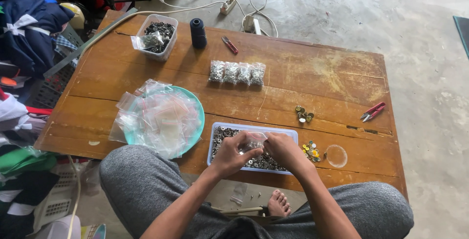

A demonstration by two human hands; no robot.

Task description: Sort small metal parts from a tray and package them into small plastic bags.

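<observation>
The small clear bag [254, 142] sits pinched between left hand [233, 152] and right hand [282, 148], directly above the tray of metal fasteners [222, 134], equally near both.

— Orange-brown table [317, 77], teal plate [198, 107], pale blue tray [293, 134] of silvery studs.
— Black thread spool [198, 32], red snips [373, 111], grey trousers [141, 185], clear bags [156, 117].

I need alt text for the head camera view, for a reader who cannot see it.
Two bare hands, left hand and right hand, hold a small clear bag over a tray of metal fasteners on a wooden table. Empty bags fill a teal plate to the left.
</observation>
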